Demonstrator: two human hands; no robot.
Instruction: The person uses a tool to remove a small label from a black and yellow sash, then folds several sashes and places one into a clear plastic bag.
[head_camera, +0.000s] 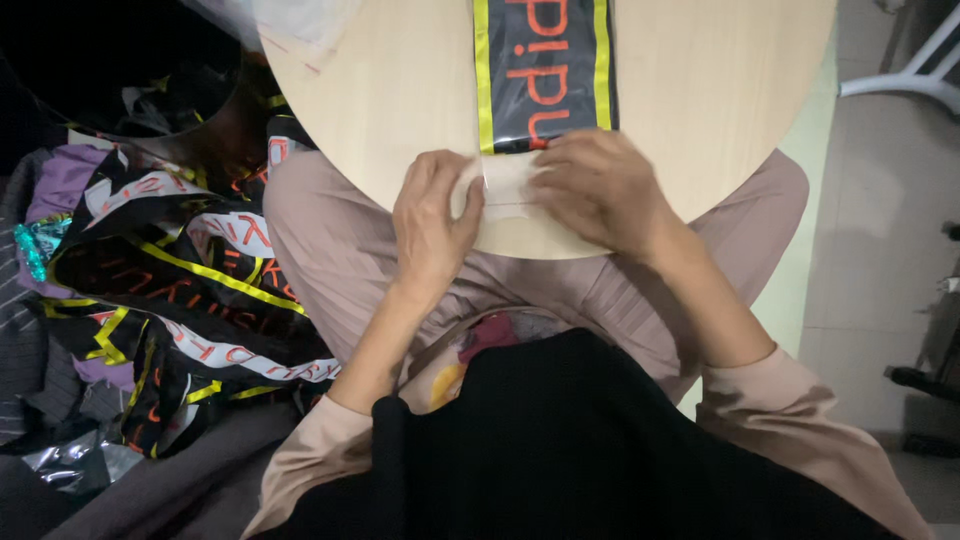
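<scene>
Left hand: at 7 o'clock of the tabletop, fingers curled, thumb pinching the left edge of the white strip.
Right hand: at 5 o'clock, palm down and fingers spread flat, pressing the strip's right part so it lies smooth.
White strip: on the near tabletop rim, touching the sash end at 12 o'clock.
Black sash: yellow-bordered, red-lettered, lying straight across the round wooden tabletop.
Sash pile: similar bands heaped at 9 o'clock, beside the lap.
</scene>
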